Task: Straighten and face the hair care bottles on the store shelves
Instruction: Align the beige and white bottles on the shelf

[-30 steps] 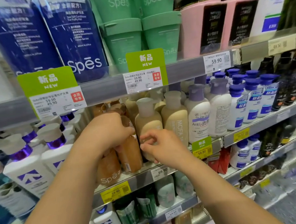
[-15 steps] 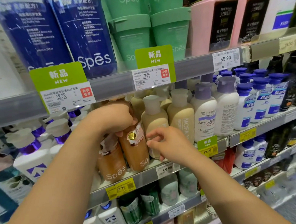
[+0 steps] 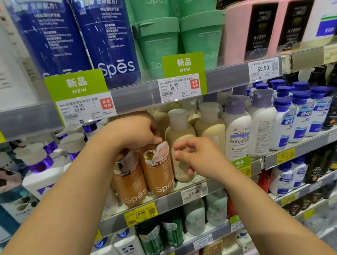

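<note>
Gripping amber bottle (image 3: 157,167) top (label facing out), left hand (image 3: 132,132), right hand (image 3: 197,157) pinching beige bottle (image 3: 181,146)

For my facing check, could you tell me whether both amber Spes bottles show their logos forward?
Yes, both amber Spes bottles show white logos toward the aisle.

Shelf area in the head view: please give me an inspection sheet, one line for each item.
Surface: grey middle shelf with price tags along its edge.
Job's things: two orange bottles at the front, labels facing out; beige bottle upright beside them.
Clutter: nothing seen.
Grippers: left hand grips the top of an orange bottle; right hand has its fingers curled at the beige bottle.
Cables: nothing seen.
Surroundings: blue pouches and green tubs above; white bottles to the right.
</note>
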A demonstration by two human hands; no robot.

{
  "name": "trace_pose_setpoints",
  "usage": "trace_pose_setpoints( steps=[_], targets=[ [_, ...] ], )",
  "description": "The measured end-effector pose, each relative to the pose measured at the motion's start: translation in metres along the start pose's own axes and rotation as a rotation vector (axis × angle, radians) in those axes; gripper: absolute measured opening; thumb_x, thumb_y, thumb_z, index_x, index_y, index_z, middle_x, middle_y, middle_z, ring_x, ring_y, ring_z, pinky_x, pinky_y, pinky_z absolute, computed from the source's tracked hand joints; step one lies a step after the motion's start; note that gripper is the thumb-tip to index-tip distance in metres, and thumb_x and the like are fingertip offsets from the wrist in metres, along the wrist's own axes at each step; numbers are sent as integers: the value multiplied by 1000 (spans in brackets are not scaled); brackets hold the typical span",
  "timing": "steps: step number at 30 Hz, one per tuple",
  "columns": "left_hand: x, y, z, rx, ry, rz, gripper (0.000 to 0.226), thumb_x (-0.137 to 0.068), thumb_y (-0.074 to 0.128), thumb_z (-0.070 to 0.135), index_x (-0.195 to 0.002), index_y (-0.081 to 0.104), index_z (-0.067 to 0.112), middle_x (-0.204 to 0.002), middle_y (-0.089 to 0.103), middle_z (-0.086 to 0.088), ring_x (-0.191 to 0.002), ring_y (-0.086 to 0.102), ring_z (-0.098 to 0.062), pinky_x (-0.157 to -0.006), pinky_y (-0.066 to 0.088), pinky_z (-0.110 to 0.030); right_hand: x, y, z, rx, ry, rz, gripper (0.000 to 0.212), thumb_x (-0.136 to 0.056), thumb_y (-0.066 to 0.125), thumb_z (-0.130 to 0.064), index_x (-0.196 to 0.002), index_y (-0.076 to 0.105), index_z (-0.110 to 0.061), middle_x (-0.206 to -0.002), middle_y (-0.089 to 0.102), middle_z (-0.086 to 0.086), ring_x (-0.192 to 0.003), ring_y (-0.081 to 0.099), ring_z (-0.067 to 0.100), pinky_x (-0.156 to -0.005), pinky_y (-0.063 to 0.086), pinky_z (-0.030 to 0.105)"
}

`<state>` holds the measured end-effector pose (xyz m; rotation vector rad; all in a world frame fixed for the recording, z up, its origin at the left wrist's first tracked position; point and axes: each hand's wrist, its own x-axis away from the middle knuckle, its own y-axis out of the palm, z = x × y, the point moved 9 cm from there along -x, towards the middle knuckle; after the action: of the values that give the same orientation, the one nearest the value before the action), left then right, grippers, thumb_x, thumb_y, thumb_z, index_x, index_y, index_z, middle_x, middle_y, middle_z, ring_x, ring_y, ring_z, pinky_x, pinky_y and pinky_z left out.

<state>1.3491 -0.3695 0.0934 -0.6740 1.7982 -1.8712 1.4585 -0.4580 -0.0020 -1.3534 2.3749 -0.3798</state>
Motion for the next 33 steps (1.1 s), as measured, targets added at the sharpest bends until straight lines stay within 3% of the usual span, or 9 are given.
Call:
trace_pose_setpoints(
  steps=[3,7,10,14,16,20,26,30,33],
  targets=[
    [3,-1,4,-42,35,-12,38,-93,60,44,-123,63,22,-113,68,-1,-95,64,-19,-88,52,-38,1,-3,0,-40,7,10,11,-92,70,-18,-89,68,-28,-89,75,14,-44,61,19,-56,55,37],
    [6,-3,7,-62,77,-17,40,-92,62,43,-126,62,23,-123,63,0,-108,58,-21,-96,48,-42,2,1,-2,-7,-6,-25,11,-93,70,-23,-101,67,-30,-86,75,7,-48,64,21,-62,60,45],
    [8,-5,8,-45,92,-14,40,-92,63,42,-126,62,21,-123,63,-1,-109,58,-21,-96,47,-41,3,8,-11,71,-39,-62,42,-93,71,-31,-133,60,-29,-84,71,0,-51,67,21,-60,59,36],
    [11,-3,7,-19,101,-13,42,-93,61,40,-130,59,20,-126,61,-1,-110,56,-20,-96,46,-36,1,16,-25,147,-43,-91,65,-92,69,-42,-149,43,-26,-80,72,-3,-52,68,18,-62,58,33],
    [11,-4,7,-11,114,-2,44,-94,60,40,-132,58,19,-128,60,0,-111,56,-19,-95,45,-33,-1,20,-32,197,-36,-111,63,-91,68,-47,-145,45,-22,-81,75,-1,-50,67,16,-60,58,32],
    [10,-3,2,14,114,29,47,-94,60,41,-136,53,22,-131,58,2,-110,54,-16,-87,41,-27,-1,33,-38,219,-14,-218,28,-92,70,-43,-100,53,-22,-79,75,4,-43,61,5,-43,48,25],
    [9,-1,-2,3,86,186,37,-88,64,44,-120,61,25,-104,63,4,-85,51,-12,-72,40,-28,-1,37,-26,195,-30,-166,29,-87,74,-45,-100,56,-27,-74,75,1,-47,64,16,-50,58,36],
    [17,-5,6,-34,70,321,37,-90,59,47,-119,62,25,-112,66,0,-100,60,-21,-79,52,-37,3,19,-22,130,4,-50,54,-86,76,-40,-134,55,-26,-69,74,1,-48,64,20,-48,55,32],
    [29,-12,18,-25,114,438,34,-92,54,49,-114,62,25,-106,66,0,-100,61,-23,-72,50,-35,7,-6,-18,-59,-1,99,29,-90,74,-31,-117,68,-23,-59,68,1,-49,59,23,-45,47,28]
  ],
)
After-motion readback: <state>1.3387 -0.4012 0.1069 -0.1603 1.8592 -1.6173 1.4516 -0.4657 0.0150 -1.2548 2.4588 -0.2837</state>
